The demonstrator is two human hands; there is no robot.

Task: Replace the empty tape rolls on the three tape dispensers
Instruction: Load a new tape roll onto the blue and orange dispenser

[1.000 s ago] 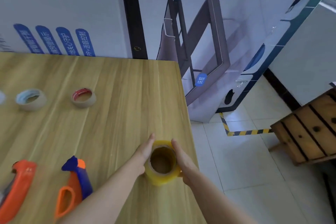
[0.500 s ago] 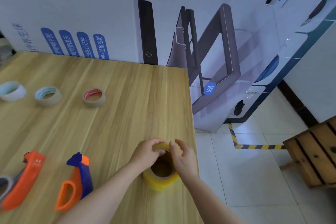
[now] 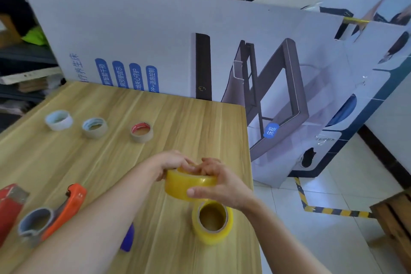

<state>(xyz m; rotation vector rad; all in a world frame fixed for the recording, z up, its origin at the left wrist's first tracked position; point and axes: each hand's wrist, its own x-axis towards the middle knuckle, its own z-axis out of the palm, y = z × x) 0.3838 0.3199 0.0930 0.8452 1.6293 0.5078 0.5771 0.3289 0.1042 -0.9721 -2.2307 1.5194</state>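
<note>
My left hand (image 3: 173, 163) and right hand (image 3: 222, 184) are together on one yellow translucent roll of packing tape (image 3: 189, 184). I hold it flat and lifted off the pale wooden counter (image 3: 200, 122), close to its right edge. The left fingers curl over the roll's top rim, and the right thumb presses its outer face. I cannot tell whether the fingertips are picking at the tape end.

Just below my right wrist, a second yellow tape roll (image 3: 212, 221) stands on its edge by the same right edge.

Toward the near left corner lies an orange plastic tape dispenser (image 3: 71, 200) with a grey ring at its hub. A red tape dispenser (image 3: 10, 204) is cut off by the left edge. A blue plastic part (image 3: 127, 238) peeks out from behind my left forearm, probably the third dispenser.

Along the far left side sit three thin rolls in a row: a white-and-blue core (image 3: 59, 119), a beige roll with a blue core (image 3: 95, 128) and a beige roll with a red core (image 3: 142, 131).

I judge those to be the spent rolls, already off. No dispenser shows yellow tape, so all three loadings seem to remain.
</note>
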